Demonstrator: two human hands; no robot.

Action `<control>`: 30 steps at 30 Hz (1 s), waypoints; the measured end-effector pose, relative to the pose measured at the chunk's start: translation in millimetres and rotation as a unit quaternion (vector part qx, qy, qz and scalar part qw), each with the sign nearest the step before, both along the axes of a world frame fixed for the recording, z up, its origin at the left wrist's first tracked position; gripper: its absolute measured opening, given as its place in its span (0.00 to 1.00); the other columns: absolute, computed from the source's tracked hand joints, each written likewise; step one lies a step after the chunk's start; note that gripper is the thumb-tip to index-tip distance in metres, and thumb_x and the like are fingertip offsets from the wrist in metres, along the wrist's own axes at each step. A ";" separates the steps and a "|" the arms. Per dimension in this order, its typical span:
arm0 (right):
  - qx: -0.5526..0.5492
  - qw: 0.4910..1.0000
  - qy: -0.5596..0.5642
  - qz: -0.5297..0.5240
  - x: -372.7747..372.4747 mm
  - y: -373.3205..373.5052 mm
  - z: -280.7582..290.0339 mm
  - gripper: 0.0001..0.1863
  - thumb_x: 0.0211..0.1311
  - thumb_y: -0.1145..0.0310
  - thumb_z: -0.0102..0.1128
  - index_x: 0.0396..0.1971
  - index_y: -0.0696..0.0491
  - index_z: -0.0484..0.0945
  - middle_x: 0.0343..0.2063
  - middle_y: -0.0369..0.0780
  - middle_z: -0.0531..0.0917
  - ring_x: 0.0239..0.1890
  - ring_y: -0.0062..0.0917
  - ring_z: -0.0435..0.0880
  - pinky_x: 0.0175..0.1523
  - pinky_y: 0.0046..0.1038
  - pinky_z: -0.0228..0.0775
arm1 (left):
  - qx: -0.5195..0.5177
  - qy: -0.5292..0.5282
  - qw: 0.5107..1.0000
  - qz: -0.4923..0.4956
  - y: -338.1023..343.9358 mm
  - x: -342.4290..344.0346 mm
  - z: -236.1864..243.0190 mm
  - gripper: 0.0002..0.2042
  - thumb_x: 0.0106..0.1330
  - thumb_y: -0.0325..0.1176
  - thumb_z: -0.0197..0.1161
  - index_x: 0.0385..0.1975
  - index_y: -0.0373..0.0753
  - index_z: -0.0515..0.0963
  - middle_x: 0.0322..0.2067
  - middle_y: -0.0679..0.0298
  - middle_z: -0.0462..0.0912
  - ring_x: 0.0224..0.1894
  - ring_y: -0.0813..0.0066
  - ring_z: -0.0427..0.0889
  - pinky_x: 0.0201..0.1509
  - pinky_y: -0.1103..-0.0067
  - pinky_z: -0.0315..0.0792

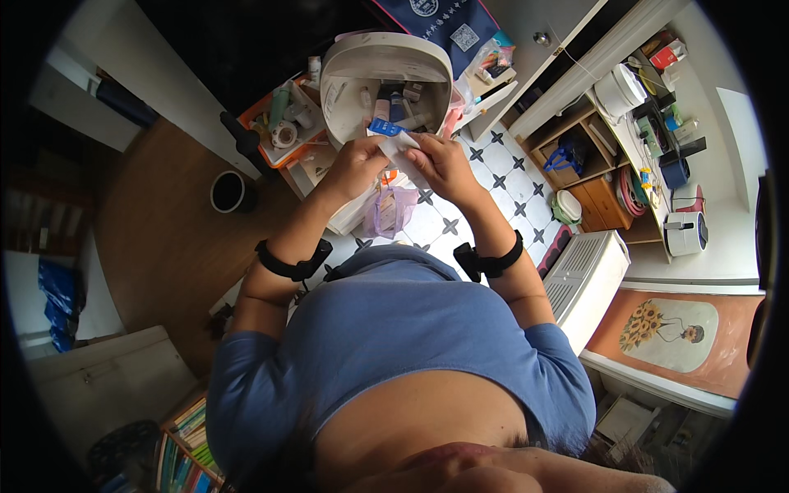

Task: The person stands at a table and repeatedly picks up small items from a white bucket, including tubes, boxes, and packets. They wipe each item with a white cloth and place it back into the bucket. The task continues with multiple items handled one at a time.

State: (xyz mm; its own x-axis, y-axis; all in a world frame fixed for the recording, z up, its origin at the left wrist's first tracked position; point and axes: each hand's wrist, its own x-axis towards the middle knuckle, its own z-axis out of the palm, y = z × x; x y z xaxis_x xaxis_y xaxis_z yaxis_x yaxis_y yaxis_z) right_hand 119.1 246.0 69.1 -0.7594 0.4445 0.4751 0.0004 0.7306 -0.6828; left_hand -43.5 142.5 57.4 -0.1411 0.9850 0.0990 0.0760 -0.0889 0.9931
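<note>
Both my hands are closed on a small white and blue packet (399,146), held up between them at chest height; I cannot tell whether it is a box or a sachet. My left hand (359,168) pinches its left edge, and the fingers of my right hand (445,168) grip its right side. Just beyond the packet stands a rounded white storage case (386,48) with its inside facing me. Small bottles (382,109) and little boxes lie in it.
Left of the case, an orange tray (271,151) holds bottles and a tape roll (284,134). A lilac mesh bag (389,212) hangs below my hands. A dark bin (230,192) stands on the wooden floor. Cluttered shelves (612,152) line the right side.
</note>
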 end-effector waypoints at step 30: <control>-0.627 0.745 0.226 -0.011 -28.8 16.1 -39.2 0.14 0.69 0.60 0.47 0.40 0.56 0.74 0.18 0.32 0.72 0.18 0.17 0.69 0.24 0.20 0.65 | 0.333 0.460 0.804 0.177 -16.1 32.3 -16.9 0.13 0.48 0.33 0.69 0.33 0.45 0.75 0.32 0.68 0.72 0.35 0.70 0.72 0.43 0.72 0.62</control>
State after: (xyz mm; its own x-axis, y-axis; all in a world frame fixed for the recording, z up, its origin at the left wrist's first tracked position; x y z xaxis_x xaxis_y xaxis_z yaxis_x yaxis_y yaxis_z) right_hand 90.3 262.1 29.9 -0.6340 0.7640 -0.1197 -0.4335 -0.4793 -0.7631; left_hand -11.3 126.5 40.5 0.0334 0.5843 0.8109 0.8884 -0.3891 0.2438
